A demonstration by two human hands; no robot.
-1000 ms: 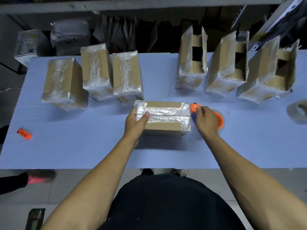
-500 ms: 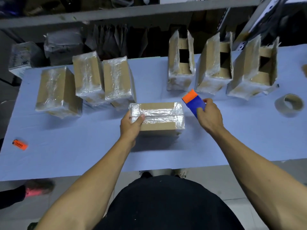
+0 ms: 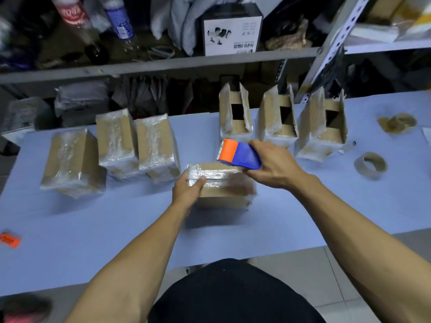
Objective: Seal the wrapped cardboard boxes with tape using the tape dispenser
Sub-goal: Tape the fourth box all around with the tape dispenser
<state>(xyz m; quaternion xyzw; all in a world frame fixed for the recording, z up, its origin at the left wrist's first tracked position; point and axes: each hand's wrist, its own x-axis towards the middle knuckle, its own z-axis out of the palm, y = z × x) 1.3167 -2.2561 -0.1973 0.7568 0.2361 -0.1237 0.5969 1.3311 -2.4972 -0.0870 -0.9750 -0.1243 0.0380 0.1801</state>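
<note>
Left hand [image 3: 186, 190] clamped on plastic-wrapped brown cardboard box [image 3: 221, 183] mid blue tabletop [image 3: 303, 206]; right hand [image 3: 275, 166] curled round orange-and-blue tape dispenser [image 3: 238, 153] just above. Probably light, stiff, film slippery; best held by edges.

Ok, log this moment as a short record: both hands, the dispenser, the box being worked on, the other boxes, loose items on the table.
left hand: grips the left end of the wrapped box
right hand: holds the tape dispenser
tape dispenser: orange and blue, raised above the box's far right corner
wrapped box: lying flat on the blue table, blurred
sealed boxes: three, far left
open boxes: three, far right, flaps up
tape roll: lies right
orange item: left edge, unclear
</note>
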